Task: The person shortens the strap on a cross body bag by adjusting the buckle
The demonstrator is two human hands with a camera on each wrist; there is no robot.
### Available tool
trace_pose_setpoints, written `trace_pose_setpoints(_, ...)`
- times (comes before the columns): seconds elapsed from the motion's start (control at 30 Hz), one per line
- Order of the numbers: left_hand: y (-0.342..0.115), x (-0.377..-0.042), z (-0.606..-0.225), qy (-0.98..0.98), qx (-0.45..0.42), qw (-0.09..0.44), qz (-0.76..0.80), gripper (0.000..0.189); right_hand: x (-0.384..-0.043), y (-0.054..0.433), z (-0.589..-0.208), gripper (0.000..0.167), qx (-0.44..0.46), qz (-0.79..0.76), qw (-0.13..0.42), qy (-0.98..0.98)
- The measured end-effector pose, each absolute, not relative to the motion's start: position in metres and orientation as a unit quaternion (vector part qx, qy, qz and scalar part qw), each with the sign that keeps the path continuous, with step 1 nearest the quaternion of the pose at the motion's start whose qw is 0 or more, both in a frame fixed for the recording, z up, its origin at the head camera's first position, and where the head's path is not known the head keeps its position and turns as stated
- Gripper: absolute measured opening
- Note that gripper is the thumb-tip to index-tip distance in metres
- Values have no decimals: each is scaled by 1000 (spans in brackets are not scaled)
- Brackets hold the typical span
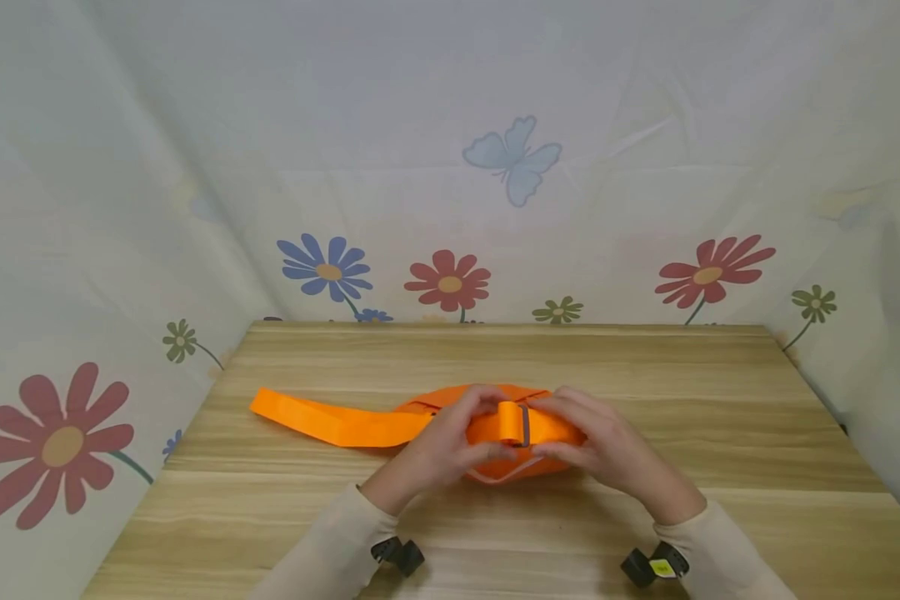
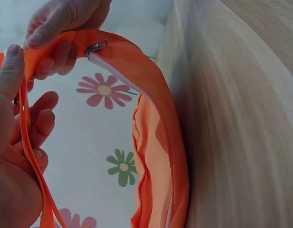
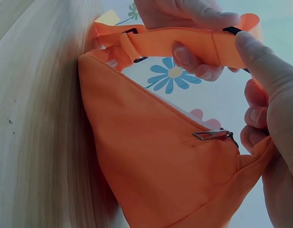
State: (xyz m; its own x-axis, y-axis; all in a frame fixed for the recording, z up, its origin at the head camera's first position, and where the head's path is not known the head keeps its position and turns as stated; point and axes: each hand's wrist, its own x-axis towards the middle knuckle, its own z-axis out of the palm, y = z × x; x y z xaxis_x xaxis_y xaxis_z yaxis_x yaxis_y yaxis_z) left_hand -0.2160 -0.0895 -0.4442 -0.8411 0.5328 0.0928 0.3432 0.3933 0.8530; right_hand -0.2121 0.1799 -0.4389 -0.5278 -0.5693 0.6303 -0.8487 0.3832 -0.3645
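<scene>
An orange waist bag (image 3: 151, 147) with a metal zipper pull (image 3: 210, 134) rests on the table. Its orange strap (image 3: 184, 43) arches up from the bag, and a dark slider buckle (image 1: 526, 426) sits on it between my two hands. With thumb and fingers my left hand (image 1: 450, 446) pinches the strap just left of the buckle, where the webbing forms a small loop. My right hand (image 1: 607, 437) grips the strap on the buckle's right side. A second dark buckle (image 3: 132, 31) shows farther along the strap. The palms hide part of the webbing.
A loose strap end (image 1: 330, 425) trails leftward across the wooden table (image 1: 645, 367). Behind and at both sides hangs a pale cloth (image 1: 390, 100) printed with flowers and a butterfly. Dark wrist cameras (image 1: 399, 554) are fixed at both cuffs.
</scene>
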Motion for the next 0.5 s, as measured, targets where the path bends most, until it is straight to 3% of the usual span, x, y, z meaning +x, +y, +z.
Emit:
trace_pose_setpoints(0.33,-87,-218,-438,845,261,109,454,57,-213,176,-439,47,464,353,197,-789)
trace_pose_setpoints(0.5,-93,-218,-437,863,300,83,399,59,-212,177,-439,47,456,354,186,-795)
